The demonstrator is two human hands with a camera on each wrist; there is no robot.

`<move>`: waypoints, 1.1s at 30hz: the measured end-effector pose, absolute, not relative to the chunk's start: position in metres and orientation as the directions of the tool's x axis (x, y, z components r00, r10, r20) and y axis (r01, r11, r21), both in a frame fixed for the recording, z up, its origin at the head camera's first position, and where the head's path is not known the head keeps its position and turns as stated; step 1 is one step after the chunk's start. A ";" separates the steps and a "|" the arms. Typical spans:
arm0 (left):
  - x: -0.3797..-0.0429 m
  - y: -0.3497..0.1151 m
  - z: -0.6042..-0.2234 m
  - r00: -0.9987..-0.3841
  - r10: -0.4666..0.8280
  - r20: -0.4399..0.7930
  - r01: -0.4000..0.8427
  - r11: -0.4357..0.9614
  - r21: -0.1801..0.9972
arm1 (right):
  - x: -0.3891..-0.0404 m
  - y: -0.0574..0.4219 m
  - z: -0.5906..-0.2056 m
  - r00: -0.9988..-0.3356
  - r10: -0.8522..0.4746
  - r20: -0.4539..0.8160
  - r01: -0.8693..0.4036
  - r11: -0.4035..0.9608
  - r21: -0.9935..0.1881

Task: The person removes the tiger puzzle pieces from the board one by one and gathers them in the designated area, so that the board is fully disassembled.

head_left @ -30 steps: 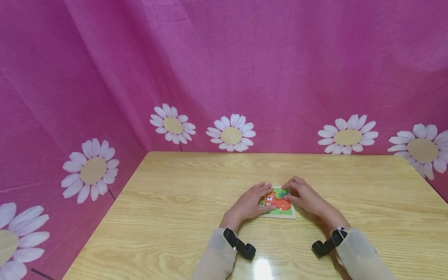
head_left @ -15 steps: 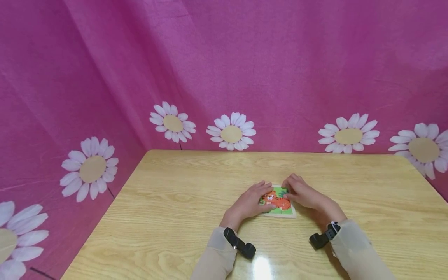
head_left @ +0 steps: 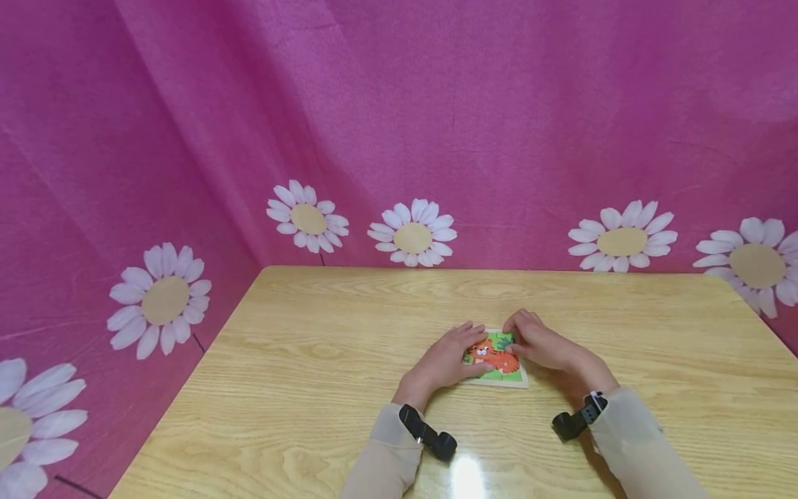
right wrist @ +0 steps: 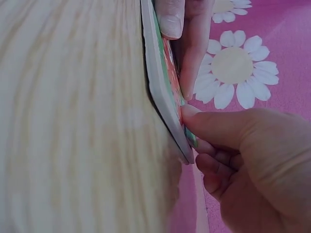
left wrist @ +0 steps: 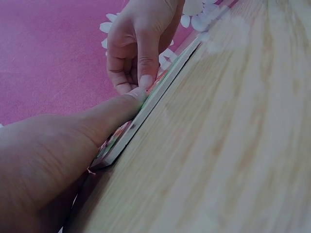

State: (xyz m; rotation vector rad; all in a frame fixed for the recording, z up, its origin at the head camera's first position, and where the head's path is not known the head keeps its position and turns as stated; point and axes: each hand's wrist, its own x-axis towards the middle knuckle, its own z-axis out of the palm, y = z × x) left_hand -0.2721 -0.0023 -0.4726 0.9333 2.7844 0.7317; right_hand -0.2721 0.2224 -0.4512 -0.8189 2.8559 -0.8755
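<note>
A small jigsaw puzzle [head_left: 499, 360] with an orange tiger on green, in a pale wooden frame, lies flat on the table. My left hand [head_left: 439, 360] rests over its left side, fingers fairly straight toward the far edge. The left thumb [right wrist: 171, 25] presses on the picture. At the far right corner, my right hand [head_left: 542, 344] has curled fingers and pinches a green puzzle piece [right wrist: 191, 138] between thumb and fingers. In the left wrist view, the right thumb [left wrist: 146, 73] comes down close to the left thumb. My hands hide parts of the picture.
The wood-grain table [head_left: 312, 360] extends around the puzzle on every side. A pink curtain [head_left: 474, 125] with white daisies hangs behind it and along the left. Black wrist cameras sit on both wrists, the right one [head_left: 576, 418] low over the table.
My right wrist has shifted slightly left and forward since a second ago, its fingertips staying at the puzzle's far right corner. The left hand and the puzzle have hardly moved.
</note>
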 end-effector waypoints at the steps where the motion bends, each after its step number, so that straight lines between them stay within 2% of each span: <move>1: -0.272 -0.002 -0.472 -0.803 0.594 0.043 0.539 0.694 0.477 | -0.272 0.223 -0.451 -0.861 -0.496 0.107 -0.471 0.702 -0.535; 10: -0.272 -0.002 -0.472 -0.800 0.597 0.051 0.548 0.695 0.466 | -0.268 0.222 -0.456 -0.849 -0.486 0.208 -0.520 0.698 -0.491; 19: -0.272 0.000 -0.473 -0.818 0.573 0.050 0.521 0.703 0.484 | -0.265 0.223 -0.465 -0.778 -0.504 0.375 -0.626 0.673 -0.394; 23: -0.268 0.005 -0.472 -0.836 0.544 0.073 0.506 0.714 0.483 | -0.264 0.223 -0.467 -0.784 -0.495 0.374 -0.618 0.679 -0.396; 33: -0.263 0.013 -0.472 -0.869 0.484 0.101 0.472 0.750 0.463 | -0.266 0.225 -0.468 -0.825 -0.452 0.339 -0.565 0.669 -0.484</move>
